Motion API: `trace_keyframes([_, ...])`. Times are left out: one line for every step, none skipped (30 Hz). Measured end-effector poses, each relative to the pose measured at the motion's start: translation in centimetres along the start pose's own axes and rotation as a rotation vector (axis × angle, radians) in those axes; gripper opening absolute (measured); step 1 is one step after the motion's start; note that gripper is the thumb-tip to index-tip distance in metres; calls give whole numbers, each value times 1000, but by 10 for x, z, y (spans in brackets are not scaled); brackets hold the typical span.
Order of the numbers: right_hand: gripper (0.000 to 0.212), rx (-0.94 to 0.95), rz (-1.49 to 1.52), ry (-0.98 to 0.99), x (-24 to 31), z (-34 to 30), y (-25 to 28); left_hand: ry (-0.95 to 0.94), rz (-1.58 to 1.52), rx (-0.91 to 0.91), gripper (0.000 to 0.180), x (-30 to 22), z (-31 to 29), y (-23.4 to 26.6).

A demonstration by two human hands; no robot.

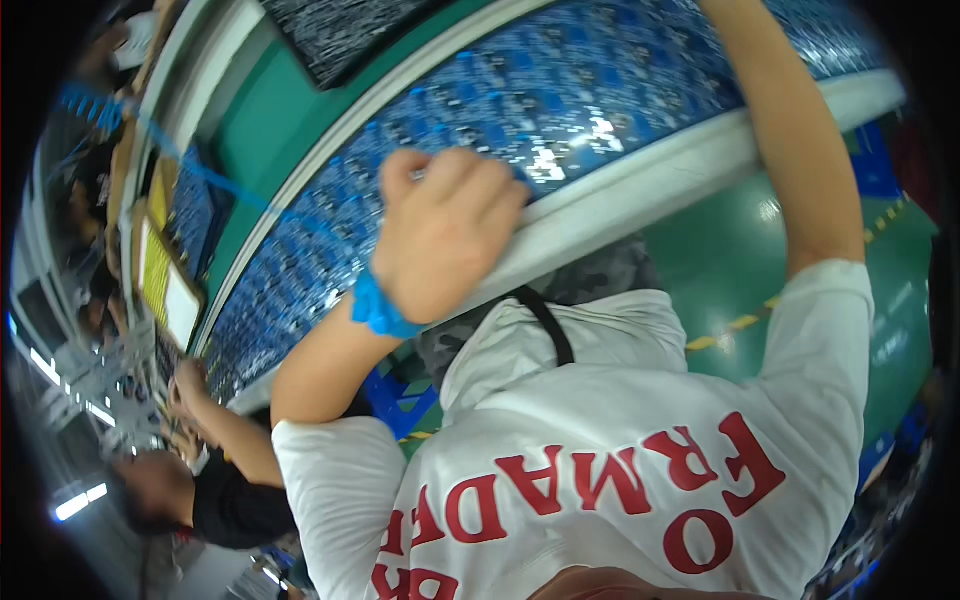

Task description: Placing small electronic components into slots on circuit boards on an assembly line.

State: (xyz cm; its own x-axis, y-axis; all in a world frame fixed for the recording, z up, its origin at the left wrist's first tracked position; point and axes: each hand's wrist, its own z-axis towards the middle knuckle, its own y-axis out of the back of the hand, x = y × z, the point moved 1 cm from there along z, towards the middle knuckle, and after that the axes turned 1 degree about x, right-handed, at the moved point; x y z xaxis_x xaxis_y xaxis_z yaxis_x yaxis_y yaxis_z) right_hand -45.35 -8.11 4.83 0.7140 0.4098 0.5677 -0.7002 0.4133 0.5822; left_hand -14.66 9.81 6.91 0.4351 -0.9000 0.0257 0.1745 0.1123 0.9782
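Note:
Over the near edge of a long line of blue circuit boards [450, 110] is my left hand [450, 225], its fingers curled in. A tiny glint shows by the thumb, but whatever the fingers hold, if anything, is hidden. Around that wrist sits a blue wrist strap [380, 305]. My right forearm [795, 130] stretches across the boards to the far right, and its hand lies beyond the upper edge of the picture. The boards carry many small parts, too blurred to tell apart.
A pale rail [640, 195] borders the boards on my side. Beyond them stands a dark-framed tray or panel [340, 40] on a green surface [265, 130]. A blue coiled cord [200, 165] hangs at the left. Another person [225, 500] works with an arm out at the lower left.

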Motion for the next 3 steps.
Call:
trace_keyframes([28,18,13,40,-10,-1,3,-10,31,30,17,-3,3,2])
trace_keyframes([28,12,82,77,-11,1,3,-39,53,-10,14,-2,2,0])
trace_keyframes([28,27,66,21,-13,-3,9,-68,79,-44,12,-2,1,-3])
